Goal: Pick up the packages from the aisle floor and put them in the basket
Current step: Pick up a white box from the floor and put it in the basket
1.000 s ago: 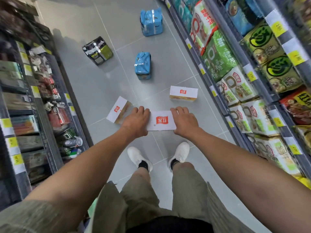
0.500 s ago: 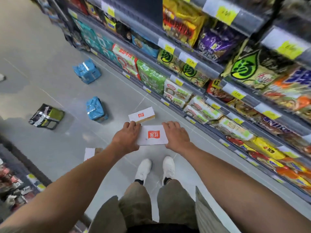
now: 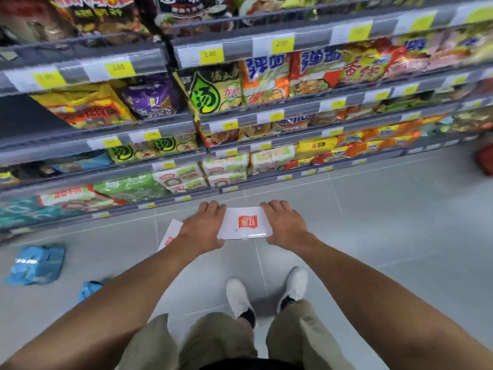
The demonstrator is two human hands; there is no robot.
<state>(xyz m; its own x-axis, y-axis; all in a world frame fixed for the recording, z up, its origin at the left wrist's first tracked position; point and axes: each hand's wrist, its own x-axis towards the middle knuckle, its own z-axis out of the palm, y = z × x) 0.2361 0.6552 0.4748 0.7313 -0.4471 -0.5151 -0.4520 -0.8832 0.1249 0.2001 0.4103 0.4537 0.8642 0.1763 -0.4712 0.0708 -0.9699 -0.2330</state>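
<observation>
White box (image 3: 245, 222) gripped between left hand (image 3: 204, 227), right hand (image 3: 285, 225).

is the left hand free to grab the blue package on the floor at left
Probably not yet: the left hand and right hand both hold the white box, and the blue package lies well off to the left.

box (image 3: 245, 223) between hands | shelves (image 3: 240, 124) ahead | packs (image 3: 36, 264) floor-left

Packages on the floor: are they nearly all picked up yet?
Not yet. Nothing looks binned; no basket is clearly in view. In hand: the left hand and right hand hold one white box with a red logo. Left on the floor: another white box, a blue package and a second blue package.
</observation>
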